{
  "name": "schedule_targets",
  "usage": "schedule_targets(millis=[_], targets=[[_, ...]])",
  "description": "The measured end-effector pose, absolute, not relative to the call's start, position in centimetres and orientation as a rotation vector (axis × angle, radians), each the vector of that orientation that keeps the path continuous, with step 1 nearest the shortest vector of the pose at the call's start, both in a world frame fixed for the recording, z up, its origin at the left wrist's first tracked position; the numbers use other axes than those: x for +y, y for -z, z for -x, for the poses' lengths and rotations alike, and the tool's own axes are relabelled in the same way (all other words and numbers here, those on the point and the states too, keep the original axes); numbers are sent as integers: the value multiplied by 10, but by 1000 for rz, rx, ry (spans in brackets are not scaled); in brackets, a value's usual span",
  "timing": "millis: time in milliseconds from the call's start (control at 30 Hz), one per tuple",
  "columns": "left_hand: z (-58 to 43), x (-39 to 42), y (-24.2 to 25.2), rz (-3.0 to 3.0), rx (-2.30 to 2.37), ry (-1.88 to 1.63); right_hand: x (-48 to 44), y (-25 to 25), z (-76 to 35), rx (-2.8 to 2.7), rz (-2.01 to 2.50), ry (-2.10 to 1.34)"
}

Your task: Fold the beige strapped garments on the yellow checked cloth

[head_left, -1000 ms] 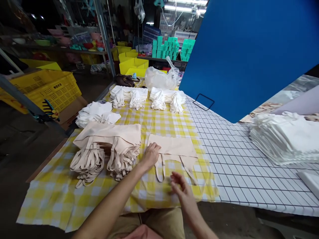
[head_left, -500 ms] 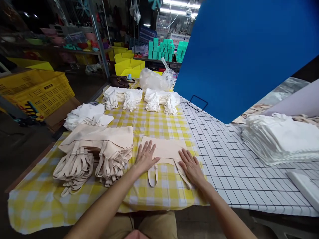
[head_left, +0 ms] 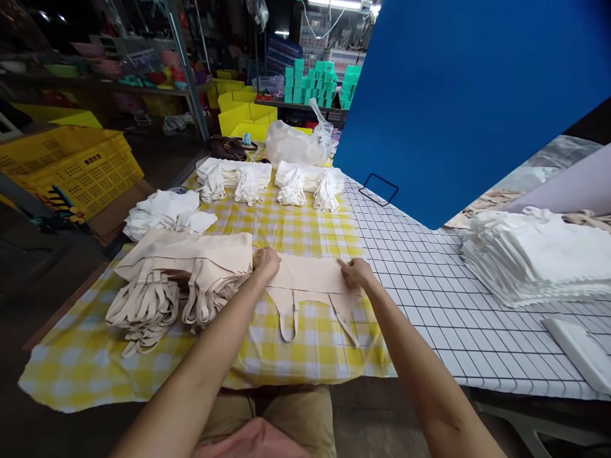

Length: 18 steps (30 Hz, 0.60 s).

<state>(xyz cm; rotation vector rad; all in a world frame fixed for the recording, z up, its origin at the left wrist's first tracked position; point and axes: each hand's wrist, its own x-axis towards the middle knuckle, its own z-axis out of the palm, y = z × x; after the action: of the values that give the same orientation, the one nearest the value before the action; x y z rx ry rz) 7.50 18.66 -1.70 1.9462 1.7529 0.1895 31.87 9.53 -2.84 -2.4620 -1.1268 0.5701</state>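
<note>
A beige strappy camisole top (head_left: 305, 273) lies flat on the yellow checked cloth, its two thin straps pointing toward me. At its far left corner, my left hand (head_left: 268, 263) is closed on the fabric edge. My right hand (head_left: 356, 272) pinches the far right corner, with the forefinger showing along the edge. Left of the top is a thick pile of the same beige tops (head_left: 191, 254), their straps hanging in bunches at the near side. A loose heap of white garments (head_left: 165, 213) sits behind that pile.
Two stacks of white strappy tops (head_left: 233, 175) stand farther back, before a clear plastic bag (head_left: 298, 143). A large blue board (head_left: 458, 108) leans over the right side. White folded garments (head_left: 534, 254) and a white box-like object (head_left: 575, 350) lie on the grid cloth. Yellow crate (head_left: 81, 168) at left.
Both hands have moved from lying flat on the beige top to its far corners, and their fingers have closed on the fabric. The view has tilted down slightly.
</note>
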Motion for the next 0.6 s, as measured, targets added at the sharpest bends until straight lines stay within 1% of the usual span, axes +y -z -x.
schedule_targets(millis=[167, 300, 367, 467, 600], targets=[[-67, 188, 13, -1952, 1712, -135, 88, 16, -318, -1015, 2379, -764], [-68, 184, 6, -1954, 1679, -249, 80, -2, -320, -960, 2200, -969], [-71, 184, -3, -1963, 1650, -348, 78, -17, -322, -960, 2087, -1006], [-72, 188, -28, -1981, 1600, -517, 74, -47, -325, -981, 1914, -970], [-60, 181, -60, -1947, 1339, -938, 53, -78, -329, -1122, 1688, -759]])
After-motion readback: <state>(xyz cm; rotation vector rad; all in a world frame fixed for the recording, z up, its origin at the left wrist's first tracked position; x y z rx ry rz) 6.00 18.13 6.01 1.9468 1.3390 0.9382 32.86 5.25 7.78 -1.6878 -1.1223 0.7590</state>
